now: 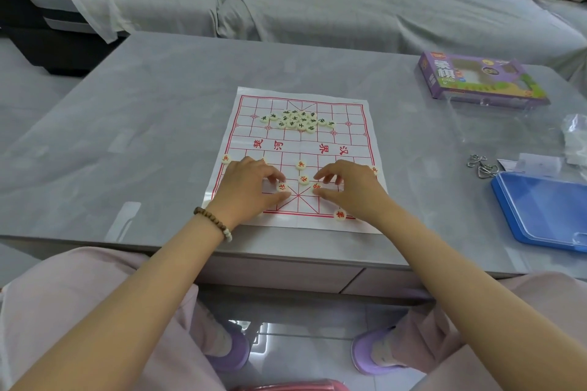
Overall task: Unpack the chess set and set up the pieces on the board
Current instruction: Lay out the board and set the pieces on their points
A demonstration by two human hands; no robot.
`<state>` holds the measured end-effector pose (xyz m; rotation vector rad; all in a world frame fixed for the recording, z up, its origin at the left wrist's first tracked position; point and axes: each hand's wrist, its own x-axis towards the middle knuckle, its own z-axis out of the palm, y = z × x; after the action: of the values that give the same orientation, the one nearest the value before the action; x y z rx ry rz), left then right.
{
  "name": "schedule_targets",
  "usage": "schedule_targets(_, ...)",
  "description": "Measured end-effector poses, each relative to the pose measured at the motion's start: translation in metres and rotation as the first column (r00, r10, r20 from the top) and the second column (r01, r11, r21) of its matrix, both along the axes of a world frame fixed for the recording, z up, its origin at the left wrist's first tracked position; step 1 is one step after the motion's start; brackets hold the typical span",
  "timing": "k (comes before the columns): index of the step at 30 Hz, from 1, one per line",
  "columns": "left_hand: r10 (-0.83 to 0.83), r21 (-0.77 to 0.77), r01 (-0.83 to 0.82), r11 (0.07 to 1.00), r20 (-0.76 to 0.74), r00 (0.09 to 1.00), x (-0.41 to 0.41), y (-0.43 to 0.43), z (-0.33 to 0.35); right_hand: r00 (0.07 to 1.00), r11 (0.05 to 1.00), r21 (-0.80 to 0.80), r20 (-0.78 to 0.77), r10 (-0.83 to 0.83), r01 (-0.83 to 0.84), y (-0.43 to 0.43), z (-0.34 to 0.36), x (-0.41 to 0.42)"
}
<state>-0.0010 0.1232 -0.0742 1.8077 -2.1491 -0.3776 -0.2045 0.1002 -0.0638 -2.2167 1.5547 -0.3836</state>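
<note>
A white paper board with red lines [317, 143] lies flat on the grey table. Several cream discs with black characters [295, 120] sit bunched on its far half. Red-character discs are spread over the near half: one at the left edge [226, 159], two in the middle [300, 164] [304, 180], one at the near edge [340, 214]. My left hand [251, 182] pinches a red disc [282, 187] between thumb and fingers. My right hand [347, 186] pinches another red disc [316, 188]. Both hands cover parts of the near rows.
The purple chess box [476, 81] lies at the table's far right. A blue plastic tray [543, 209] sits at the right edge, with metal ring puzzles [481, 165] and clear plastic wrap [575, 136] behind it. A covered sofa [317, 0] stands beyond the table.
</note>
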Motion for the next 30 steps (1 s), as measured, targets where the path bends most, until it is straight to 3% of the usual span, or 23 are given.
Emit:
schedule_targets(8,-0.088,0.025,0.089,0.996,-0.039,0.995,0.001,0.007,0.0,0.99,0.996,-0.087,-0.138,0.01,-0.022,-0.009,-0.003,0.016)
schedule_targets(13,0.003,-0.039,-0.003,0.999,-0.001,1.0,0.001,0.01,-0.004,0.98,0.987,-0.158,-0.196,-0.019,-0.013,-0.012,-0.006,0.026)
schedule_targets(17,-0.02,-0.023,0.019,1.0,-0.028,0.999,0.006,0.012,-0.002,0.983,0.978,-0.195,-0.178,0.036,-0.072,-0.009,-0.005,0.027)
schedule_targets(22,-0.124,0.053,0.124,0.991,-0.008,0.992,0.021,0.023,0.004,0.995,0.979,-0.179,-0.026,0.099,-0.102,0.011,0.001,0.012)
schedule_targets(30,-0.123,0.034,0.124,0.992,-0.02,0.992,0.022,0.03,0.002,0.986,0.98,-0.126,-0.082,0.144,-0.153,0.032,-0.007,-0.007)
